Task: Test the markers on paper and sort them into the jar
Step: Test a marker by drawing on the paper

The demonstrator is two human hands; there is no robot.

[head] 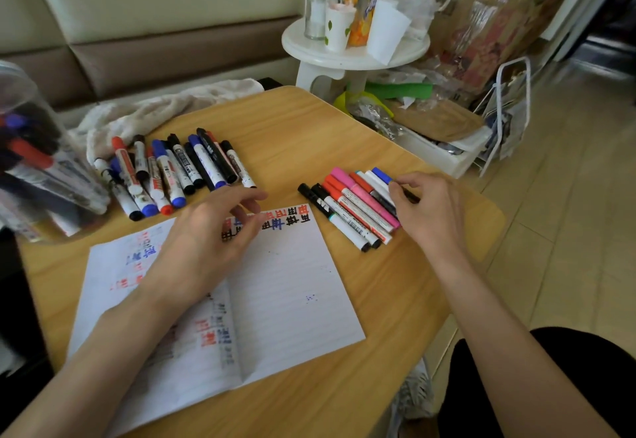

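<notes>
An open lined notebook (285, 286) lies on the wooden table (309, 121), with red, blue and black test marks along its top edge. My left hand (210, 238) rests on the paper with loosely curled fingers and holds nothing. To the right lies a row of several thin markers (351, 210). My right hand (426, 210) is at the far end of that row, fingertips pinching a dark marker (411, 195) beside a blue-capped one (381, 175). A clear plastic jar (31, 162) with markers inside stands at the far left.
Several thick whiteboard markers (172, 172) lie in a pile behind the notebook. A beige cloth (165, 107) lies past the table's far edge. A white round stool (354, 49) with cups and bottles stands beyond. Bags and a white bin (437, 148) crowd the floor at right.
</notes>
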